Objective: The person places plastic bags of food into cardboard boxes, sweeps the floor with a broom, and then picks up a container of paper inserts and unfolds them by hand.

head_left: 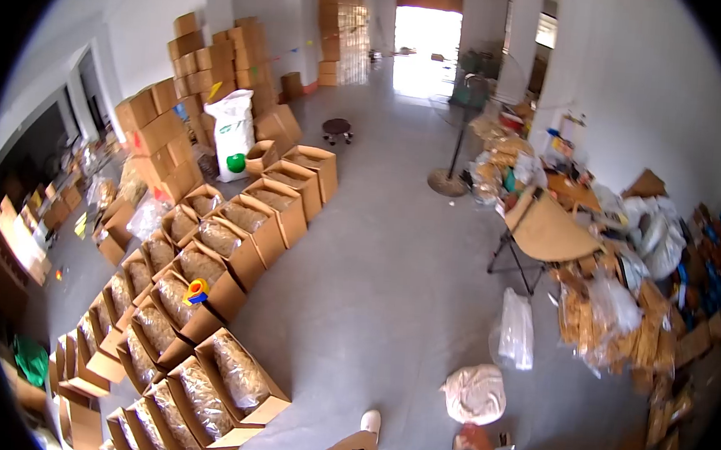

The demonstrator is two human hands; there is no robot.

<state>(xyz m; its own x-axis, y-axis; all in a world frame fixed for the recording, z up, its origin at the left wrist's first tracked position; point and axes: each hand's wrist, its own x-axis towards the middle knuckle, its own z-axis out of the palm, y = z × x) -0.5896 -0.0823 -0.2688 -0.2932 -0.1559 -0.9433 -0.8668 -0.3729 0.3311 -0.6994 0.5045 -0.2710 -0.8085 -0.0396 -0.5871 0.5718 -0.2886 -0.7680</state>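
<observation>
Reaches with the right hand (474,438), too blurred to tell whether spread or pinching, to the near edge of a rounded, crumpled off-white sack (476,392), near glossy clear plastic (517,330) and well apart from a tall white bag (232,124) with unreadable green print.

Rows of open cardboard cartons (271,405) with plastic-wrapped contents run diagonally across the gray floor (349,266), a yellow, blue and red tape dispenser (197,291) resting on one. Behind them, a white sack with green print (233,137) stands near stacked boxes (156,140). A dark round wheeled stool (337,128) sits before the bright doorway (426,50). On the other side are a pedestal fan (450,182), a tan seat on black legs (551,227), clear plastic (517,330) and heaped bagged goods (613,322).
</observation>
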